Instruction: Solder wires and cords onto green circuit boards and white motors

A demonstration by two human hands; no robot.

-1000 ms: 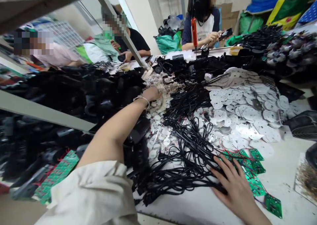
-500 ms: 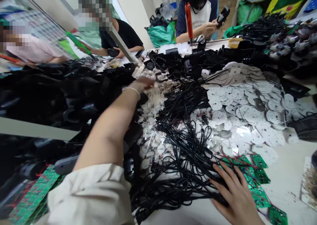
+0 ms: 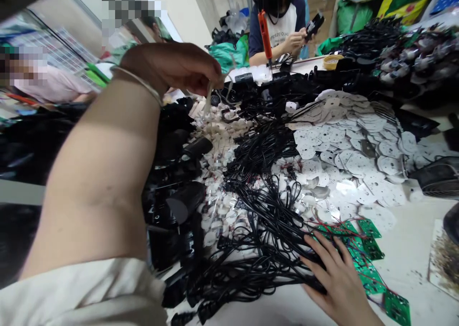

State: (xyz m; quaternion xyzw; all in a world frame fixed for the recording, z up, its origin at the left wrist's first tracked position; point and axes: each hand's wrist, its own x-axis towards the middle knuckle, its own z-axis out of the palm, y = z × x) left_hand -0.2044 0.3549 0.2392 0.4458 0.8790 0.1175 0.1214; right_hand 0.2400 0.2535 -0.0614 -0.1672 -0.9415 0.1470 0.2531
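Note:
My left hand (image 3: 179, 67) is raised above the table, its fingers pinched on a small pale part (image 3: 209, 96) that dangles below them; a thin bracelet circles the wrist. Under it lies a heap of small white round parts (image 3: 222, 135). My right hand (image 3: 335, 273) lies flat with fingers spread on a tangle of black cables (image 3: 265, 221), right beside several green circuit boards (image 3: 369, 249) with red wires.
White round discs (image 3: 355, 144) cover the right of the table. Black plastic housings (image 3: 172, 173) are piled at the left. A person across the table (image 3: 283, 25) holds a black part beside an orange screwdriver (image 3: 264, 29). Two other people sit at far left.
My left hand has lifted off the pile of white parts and drawn back toward me, now pinching a small pale piece. My right hand has stayed on the cables.

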